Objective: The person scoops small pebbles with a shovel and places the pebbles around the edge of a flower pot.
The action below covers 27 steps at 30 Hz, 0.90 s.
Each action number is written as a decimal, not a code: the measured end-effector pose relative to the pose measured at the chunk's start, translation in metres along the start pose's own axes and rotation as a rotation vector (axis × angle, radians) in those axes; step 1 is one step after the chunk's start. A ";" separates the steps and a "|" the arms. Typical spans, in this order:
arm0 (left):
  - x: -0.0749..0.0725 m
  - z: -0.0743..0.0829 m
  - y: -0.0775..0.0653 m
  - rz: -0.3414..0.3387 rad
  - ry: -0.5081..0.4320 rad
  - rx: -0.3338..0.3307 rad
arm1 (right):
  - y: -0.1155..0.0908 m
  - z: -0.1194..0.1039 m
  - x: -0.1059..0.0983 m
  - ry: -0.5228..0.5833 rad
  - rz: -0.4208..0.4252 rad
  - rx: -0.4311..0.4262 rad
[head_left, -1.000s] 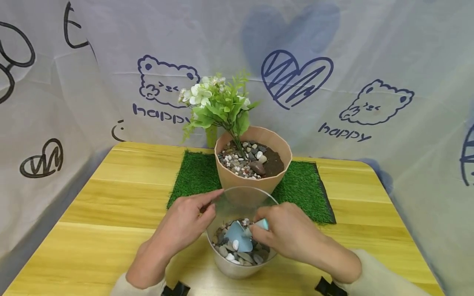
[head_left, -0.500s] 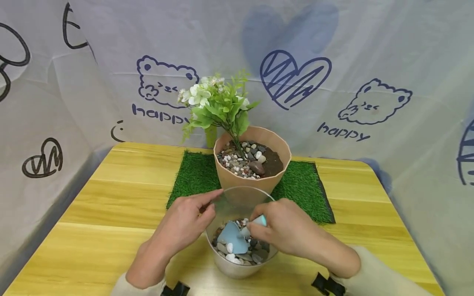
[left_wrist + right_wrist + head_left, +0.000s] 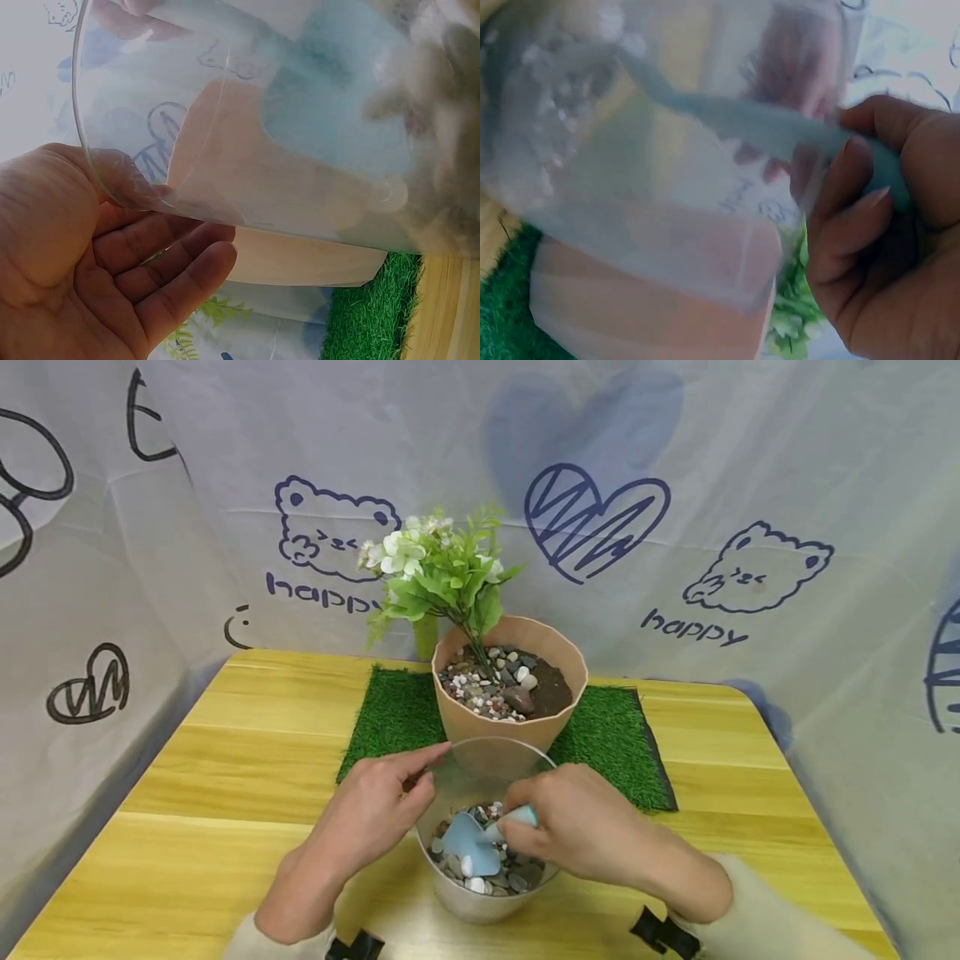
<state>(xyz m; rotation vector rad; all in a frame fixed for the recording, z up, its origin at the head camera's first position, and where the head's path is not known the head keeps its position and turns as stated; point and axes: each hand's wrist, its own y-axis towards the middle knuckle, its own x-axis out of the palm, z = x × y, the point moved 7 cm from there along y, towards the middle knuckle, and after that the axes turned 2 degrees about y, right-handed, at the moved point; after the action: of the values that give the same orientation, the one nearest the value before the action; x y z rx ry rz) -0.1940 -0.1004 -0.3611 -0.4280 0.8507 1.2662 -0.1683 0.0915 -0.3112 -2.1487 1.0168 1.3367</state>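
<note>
A clear plastic bucket (image 3: 474,907) stands upright near the front of the table, pebbles (image 3: 517,868) covering its bottom. My left hand (image 3: 378,802) holds its rim on the left; the left wrist view shows the thumb and fingers (image 3: 191,289) on either side of the thin wall. In my right hand (image 3: 581,814) is a small light-blue trowel, its handle (image 3: 772,131) wrapped by curled fingers in the right wrist view. The trowel's blade (image 3: 461,839) lies down among the pebbles, a white pebble at its lower edge. Part of the handle is hidden by the hand.
Right behind the bucket, a peach flowerpot (image 3: 510,731) with soil, stones and a white-flowered plant (image 3: 442,568) sits on a green turf mat (image 3: 618,743). The wooden table (image 3: 225,777) is bordered by a drawn-on white cloth (image 3: 465,427).
The trowel and right hand have shifted slightly left, the blade moving among the pebbles and the white pebble shifting with it. The left hand and bucket have stayed in place.
</note>
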 end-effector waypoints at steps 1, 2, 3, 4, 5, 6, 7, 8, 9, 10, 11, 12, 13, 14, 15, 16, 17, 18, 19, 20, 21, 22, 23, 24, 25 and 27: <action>0.001 0.000 0.000 -0.005 -0.001 -0.001 | 0.000 0.000 -0.001 0.008 -0.012 -0.005; 0.001 0.000 0.000 -0.008 -0.001 0.000 | 0.000 0.001 -0.001 0.019 -0.024 -0.002; 0.001 -0.001 0.000 -0.010 -0.002 0.000 | 0.000 0.002 -0.001 0.030 -0.037 -0.001; 0.001 -0.001 0.000 -0.009 0.001 -0.001 | 0.001 0.003 -0.001 0.036 -0.051 -0.004; 0.001 -0.001 0.000 -0.008 0.005 -0.003 | 0.001 0.004 -0.001 0.041 -0.067 -0.009; 0.000 -0.002 0.000 -0.006 0.005 -0.003 | 0.002 0.004 0.000 0.046 -0.080 -0.015; 0.000 -0.002 0.001 -0.002 0.008 -0.004 | 0.003 0.005 0.000 0.053 -0.092 -0.021; 0.000 -0.002 0.001 0.001 0.009 -0.004 | 0.003 0.006 0.000 0.063 -0.103 -0.024; 0.000 -0.002 0.001 0.001 0.008 -0.004 | 0.003 0.007 -0.002 0.077 -0.111 -0.021; 0.000 -0.002 0.001 0.001 0.010 -0.003 | 0.003 0.009 -0.002 0.098 -0.120 -0.006; 0.001 -0.002 0.002 0.001 0.009 -0.001 | 0.004 0.012 -0.003 0.125 -0.125 0.014; 0.001 -0.002 0.002 0.002 0.005 0.001 | 0.004 0.015 -0.003 0.152 -0.129 0.038; 0.001 -0.002 0.002 0.003 0.005 -0.001 | 0.004 0.018 -0.003 0.179 -0.133 0.061; 0.001 -0.002 0.002 0.003 0.004 -0.002 | 0.004 0.020 -0.003 0.203 -0.136 0.082; 0.001 -0.002 0.001 0.004 0.004 -0.003 | 0.003 0.023 -0.002 0.231 -0.142 0.108; 0.001 -0.002 0.001 0.005 0.005 -0.005 | 0.003 0.025 -0.001 0.258 -0.146 0.131; 0.001 -0.002 0.001 0.006 0.005 -0.005 | 0.002 0.028 0.000 0.281 -0.148 0.150; 0.001 -0.002 0.001 0.007 0.006 -0.005 | 0.000 0.030 0.000 0.299 -0.148 0.166; 0.001 -0.002 0.001 0.007 0.008 -0.004 | -0.001 0.032 0.000 0.317 -0.146 0.180; 0.001 -0.002 0.001 0.009 0.009 -0.001 | -0.002 0.033 0.000 0.333 -0.142 0.195; 0.001 -0.002 0.001 0.010 0.010 0.002 | -0.004 0.036 0.000 0.354 -0.139 0.215; 0.001 -0.002 0.001 0.012 0.009 0.006 | -0.005 0.037 0.000 0.372 -0.133 0.231; 0.001 -0.002 0.001 0.015 0.009 0.008 | -0.006 0.039 0.001 0.388 -0.130 0.245; 0.001 -0.002 0.001 0.018 0.009 0.008 | -0.007 0.040 0.002 0.401 -0.128 0.258; 0.001 -0.002 0.000 0.019 0.008 0.009 | -0.008 0.041 0.002 0.413 -0.126 0.271; 0.001 -0.002 0.000 0.021 0.008 0.010 | -0.010 0.042 0.003 0.434 -0.123 0.295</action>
<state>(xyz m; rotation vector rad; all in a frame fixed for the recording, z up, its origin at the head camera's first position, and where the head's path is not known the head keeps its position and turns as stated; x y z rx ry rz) -0.1947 -0.1012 -0.3629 -0.4170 0.8701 1.2801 -0.1848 0.1247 -0.3332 -2.2684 1.1339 0.6257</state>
